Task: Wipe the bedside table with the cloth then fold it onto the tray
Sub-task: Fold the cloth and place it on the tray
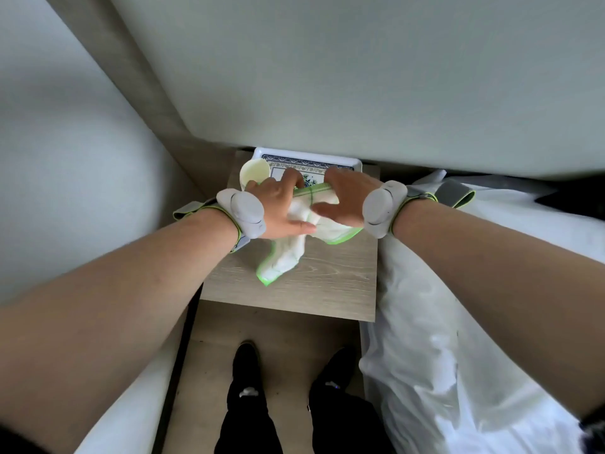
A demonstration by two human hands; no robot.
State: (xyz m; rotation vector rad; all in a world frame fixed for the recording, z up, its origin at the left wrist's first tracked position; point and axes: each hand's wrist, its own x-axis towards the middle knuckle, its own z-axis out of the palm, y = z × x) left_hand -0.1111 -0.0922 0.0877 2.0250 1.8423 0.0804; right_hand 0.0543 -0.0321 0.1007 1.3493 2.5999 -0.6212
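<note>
White cloth (304, 231) w/ green edge, bunched, long axis tray (355, 163)-to-front, gripped by left hand (278, 208) & right hand (343, 198).

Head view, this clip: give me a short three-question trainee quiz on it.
1. True or false: the cloth lies neatly folded, entirely on the tray.
2. Which item stands at the tray's left end? A) cream cup B) lamp C) book
3. Fill in: the left hand and right hand both hold the ____.

Key: 1 false, it is bunched, a corner trailing onto the bedside table. 2 A, the cup. 3 cloth.
</note>
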